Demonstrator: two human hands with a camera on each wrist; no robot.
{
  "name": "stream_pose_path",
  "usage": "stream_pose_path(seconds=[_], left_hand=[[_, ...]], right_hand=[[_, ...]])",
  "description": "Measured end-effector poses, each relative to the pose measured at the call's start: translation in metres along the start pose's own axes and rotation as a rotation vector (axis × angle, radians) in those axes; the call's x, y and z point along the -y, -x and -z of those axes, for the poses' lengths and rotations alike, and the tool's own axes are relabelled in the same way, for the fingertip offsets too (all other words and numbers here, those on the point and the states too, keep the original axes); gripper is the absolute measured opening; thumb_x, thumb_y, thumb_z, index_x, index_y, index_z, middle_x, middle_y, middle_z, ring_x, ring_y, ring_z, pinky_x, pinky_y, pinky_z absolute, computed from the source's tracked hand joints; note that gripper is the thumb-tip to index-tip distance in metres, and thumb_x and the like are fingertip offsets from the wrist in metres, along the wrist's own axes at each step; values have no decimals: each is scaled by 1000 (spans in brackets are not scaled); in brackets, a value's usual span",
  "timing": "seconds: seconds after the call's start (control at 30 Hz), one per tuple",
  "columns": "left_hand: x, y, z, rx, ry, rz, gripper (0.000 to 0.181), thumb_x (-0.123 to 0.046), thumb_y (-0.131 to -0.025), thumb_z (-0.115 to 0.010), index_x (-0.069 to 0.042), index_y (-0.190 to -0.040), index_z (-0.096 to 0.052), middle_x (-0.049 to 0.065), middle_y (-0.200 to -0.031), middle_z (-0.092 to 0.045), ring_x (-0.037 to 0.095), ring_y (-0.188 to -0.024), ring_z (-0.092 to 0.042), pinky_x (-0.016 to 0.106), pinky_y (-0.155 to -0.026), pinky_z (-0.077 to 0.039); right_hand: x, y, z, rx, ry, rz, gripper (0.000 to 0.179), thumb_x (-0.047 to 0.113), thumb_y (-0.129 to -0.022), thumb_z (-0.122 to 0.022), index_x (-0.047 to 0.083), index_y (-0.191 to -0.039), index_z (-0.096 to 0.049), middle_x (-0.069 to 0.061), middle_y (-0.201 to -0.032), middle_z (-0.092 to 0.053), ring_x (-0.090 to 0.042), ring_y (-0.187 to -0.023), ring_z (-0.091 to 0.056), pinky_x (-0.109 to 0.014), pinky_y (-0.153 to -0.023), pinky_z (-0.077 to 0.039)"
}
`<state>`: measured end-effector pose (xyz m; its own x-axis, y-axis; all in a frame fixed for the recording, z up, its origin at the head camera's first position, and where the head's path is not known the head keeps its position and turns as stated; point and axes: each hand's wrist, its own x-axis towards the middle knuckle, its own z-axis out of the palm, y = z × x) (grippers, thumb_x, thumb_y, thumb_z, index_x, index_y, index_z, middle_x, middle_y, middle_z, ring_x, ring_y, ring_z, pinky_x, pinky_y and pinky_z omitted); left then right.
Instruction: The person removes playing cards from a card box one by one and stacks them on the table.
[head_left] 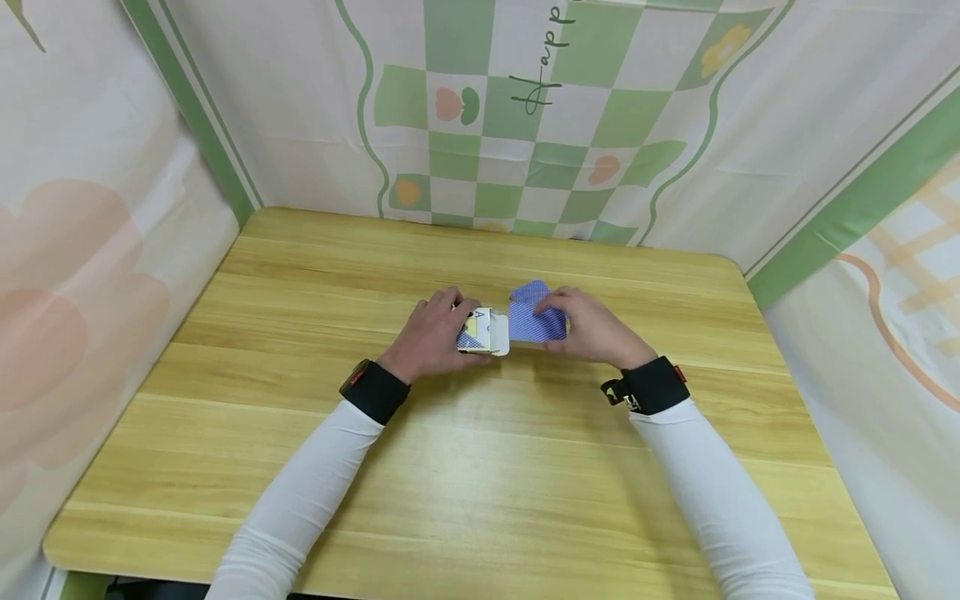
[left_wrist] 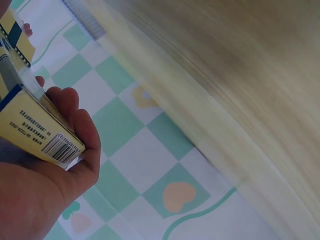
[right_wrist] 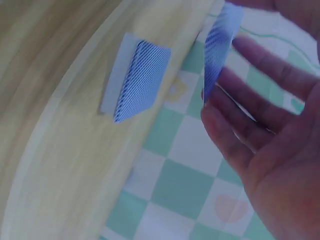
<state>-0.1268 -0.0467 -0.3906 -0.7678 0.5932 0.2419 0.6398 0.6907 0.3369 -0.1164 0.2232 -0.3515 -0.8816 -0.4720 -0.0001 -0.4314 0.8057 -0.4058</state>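
Note:
My left hand (head_left: 433, 335) grips a small playing-card box (head_left: 474, 331), its open end and pale flap turned toward the right hand. A barcode shows on the yellowish face of the card box (left_wrist: 42, 132) in the left wrist view. My right hand (head_left: 592, 327) pinches a blue-patterned playing card (head_left: 527, 323) by its right side, close beside the box's open end. Just behind that card, a deck of blue-backed cards (head_left: 531, 290) lies on the table, partly covered in the head view. The right wrist view shows the deck (right_wrist: 142, 80) as a thick stack, apart from the fingers.
Both hands are over the far half of a wooden table (head_left: 465, 467) with rounded corners. A patterned fabric curtain (head_left: 300, 108) hangs along the back edge, with more fabric at the left and right sides. Black bands (head_left: 375, 392) circle both wrists.

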Motion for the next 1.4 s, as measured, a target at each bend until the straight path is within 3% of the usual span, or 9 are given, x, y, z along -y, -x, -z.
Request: stream_pose_path(seconds=[0.23,0.5,0.83,1.4], left_hand=[[1,0,-2,-1,-3,7,77,-60,-64,-71,-17,-125,-50,0,-100,-40,16,-88,-39,34,-72,-33],[1,0,-3,5,-15,8,78,-62,-64,-69,-17,-126,-49,0,-101,-41,15,-89,-39,35,-73,-34],[1,1,-3,13,-12,21,78,-62,-64,-69,-18,-125,-49,-1,-102,-40,15,-89,-39,34,-73,-33],[0,-1,1,22,-6,21,76,-61,-65,-69,-19,-124,-49,0,-104,-41,15,-92,-39,34,-75,-34]], right_hand=[[-13,-7,-4,-138,31,-184,53,32,-71,-75,1,-111,-62,-18,-111,-58,-30,-98,-54,-41,-78,-44],[-21,-21,-15,-174,-19,-330,48,39,-73,-72,2,-103,-65,-16,-103,-62,-28,-92,-54,-39,-73,-43],[-21,-35,-24,-185,-23,-376,49,39,-73,-71,0,-102,-65,-17,-102,-62,-28,-90,-56,-36,-70,-45],[-24,-38,-31,-194,2,-400,49,40,-74,-72,0,-100,-64,-16,-98,-61,-27,-86,-53,-38,-71,-41]])
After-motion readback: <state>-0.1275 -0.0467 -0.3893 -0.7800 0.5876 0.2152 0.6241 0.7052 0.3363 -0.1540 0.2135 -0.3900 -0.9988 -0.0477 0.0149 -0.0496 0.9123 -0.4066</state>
